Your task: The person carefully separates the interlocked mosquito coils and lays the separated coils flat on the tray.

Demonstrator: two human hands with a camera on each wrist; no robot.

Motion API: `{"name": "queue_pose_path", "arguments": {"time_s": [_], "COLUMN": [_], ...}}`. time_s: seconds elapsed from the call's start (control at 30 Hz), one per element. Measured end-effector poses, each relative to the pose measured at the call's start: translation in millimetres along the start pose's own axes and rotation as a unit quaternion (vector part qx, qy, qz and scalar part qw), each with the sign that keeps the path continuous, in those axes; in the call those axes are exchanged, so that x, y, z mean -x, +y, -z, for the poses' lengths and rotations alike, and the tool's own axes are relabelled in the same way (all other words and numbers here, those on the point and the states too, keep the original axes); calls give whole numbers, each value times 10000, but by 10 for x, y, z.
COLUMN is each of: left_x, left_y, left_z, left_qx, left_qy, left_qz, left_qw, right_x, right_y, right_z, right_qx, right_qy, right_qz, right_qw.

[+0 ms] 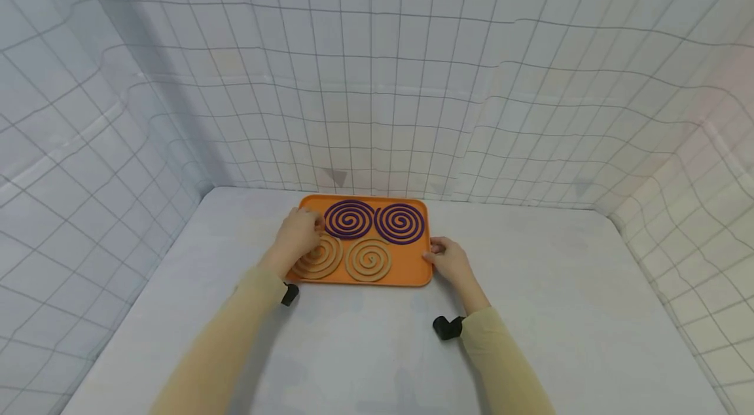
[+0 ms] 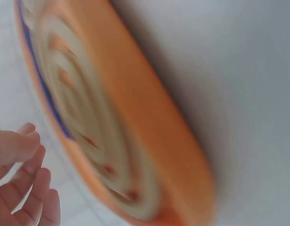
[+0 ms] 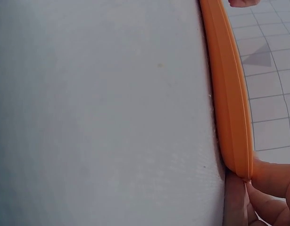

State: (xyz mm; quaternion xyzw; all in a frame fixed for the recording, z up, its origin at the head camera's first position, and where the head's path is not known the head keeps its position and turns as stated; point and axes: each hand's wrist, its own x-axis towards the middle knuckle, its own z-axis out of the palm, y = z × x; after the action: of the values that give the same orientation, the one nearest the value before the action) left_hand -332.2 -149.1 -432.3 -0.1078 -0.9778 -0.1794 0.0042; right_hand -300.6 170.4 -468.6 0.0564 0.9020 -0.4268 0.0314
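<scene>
An orange tray (image 1: 409, 271) lies on the white table, holding two purple spiral coils (image 1: 349, 219) along its far side and two beige spiral coils (image 1: 368, 260) along its near side. Over the tray's left end is my left hand (image 1: 298, 232), hiding part of the left beige coil. In the left wrist view its fingers (image 2: 38, 188) are loosely bent, with nothing visible between them. My right hand (image 1: 451, 261) pinches the tray's right edge. The right wrist view shows its thumb (image 3: 274, 178) on the rim and other fingers below it.
The white table (image 1: 365, 349) extends around the tray. White gridded cloth walls (image 1: 412, 74) stand behind it and on both sides. A black band with a small camera (image 1: 448, 328) is on the right wrist, and a similar black piece (image 1: 290, 294) is at the left.
</scene>
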Motion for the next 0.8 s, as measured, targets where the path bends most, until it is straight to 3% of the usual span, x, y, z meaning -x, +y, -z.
{"name": "queue_pose_path", "arguments": {"time_s": [0.1,0.23,0.37,0.67,0.8], "left_x": [74,230,382,508,529], "left_y": [181,417,572,595,564], "left_z": [-28,-91,-156,-290,-345], "left_qx": [123,221,264,155,329], "left_qy": [-71,-657,-893,-704,-768], "left_qz": [-394,-784,-848,-983,-869], "left_qw": [9991,9945,9920,9925,9927], "right_x": [0,3,4,12,4], "right_y": [7,6,-3,-7,6], "right_z": [2,7,10,3,8], "right_qx": [1,40,66,90,72], "right_qy": [7,-52,-79,-123,-106], "right_qz": [6,-29,-23,-13,-16], "right_qw": [10000,10000,9999,9999,9999]}}
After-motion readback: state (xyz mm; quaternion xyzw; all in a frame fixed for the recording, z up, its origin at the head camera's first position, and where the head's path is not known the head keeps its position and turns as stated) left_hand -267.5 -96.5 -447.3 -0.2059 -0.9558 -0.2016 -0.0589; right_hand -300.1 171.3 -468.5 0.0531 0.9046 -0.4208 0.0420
